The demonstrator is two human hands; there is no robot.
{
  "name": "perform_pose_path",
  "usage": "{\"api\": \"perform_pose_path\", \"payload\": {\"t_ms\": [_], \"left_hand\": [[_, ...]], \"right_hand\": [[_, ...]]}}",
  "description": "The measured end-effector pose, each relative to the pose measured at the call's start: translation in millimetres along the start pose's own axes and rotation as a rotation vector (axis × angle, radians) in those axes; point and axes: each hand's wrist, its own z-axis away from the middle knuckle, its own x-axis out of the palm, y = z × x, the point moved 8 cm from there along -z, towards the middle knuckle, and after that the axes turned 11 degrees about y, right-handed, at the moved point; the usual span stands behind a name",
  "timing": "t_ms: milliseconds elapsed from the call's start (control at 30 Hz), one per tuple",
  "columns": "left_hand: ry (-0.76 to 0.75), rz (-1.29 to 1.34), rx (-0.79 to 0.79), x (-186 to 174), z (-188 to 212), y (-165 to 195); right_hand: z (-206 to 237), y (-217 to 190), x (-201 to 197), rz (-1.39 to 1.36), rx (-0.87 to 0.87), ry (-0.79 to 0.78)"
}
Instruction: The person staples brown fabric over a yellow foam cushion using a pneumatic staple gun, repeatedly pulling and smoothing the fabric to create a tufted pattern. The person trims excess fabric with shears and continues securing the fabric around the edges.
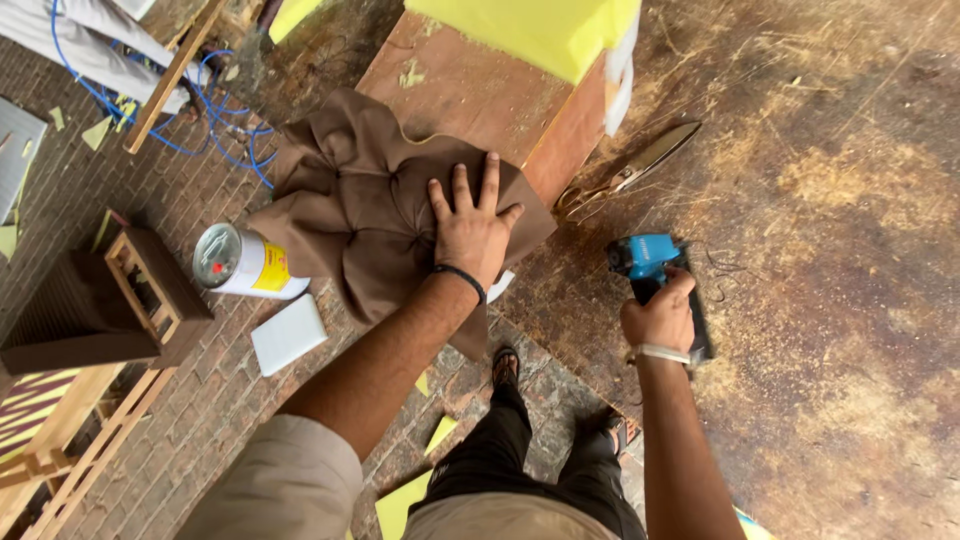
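My left hand [470,228] lies flat, fingers spread, on the brown fabric [370,210] draped over the board [470,90], right hand [658,318] clenched round the blue stapler [648,262]; risk: fabric slipping or puckering if my pressure eases.

Soft, even daylight fills the head view, with no harsh shadows. Glare shows on the metal top of a spray can [217,256] and on the blades of the scissors [640,168] lying on the worn table [830,200]. The centre is sharp. Wide-angle distortion bends lines near the picture's edges, and its corners look slightly soft.
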Motion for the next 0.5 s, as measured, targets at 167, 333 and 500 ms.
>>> {"api": "perform_pose_path", "payload": {"t_ms": [167, 333, 500], "left_hand": [[-0.030, -0.044, -0.004, -5.7, -0.3, 3.2], [-0.009, -0.019, -0.011, -15.6, -1.4, 2.9], [-0.004, -0.049, -0.003, -20.4, -0.3, 2.6]], "right_hand": [[42.3, -13.7, 25.3, -0.577, 0.355, -0.313], [68.2, -84.2, 59.7, -1.440, 0.417, -0.412], [64.8, -100.3, 72.9, -1.481, 0.522, -0.359]]}}
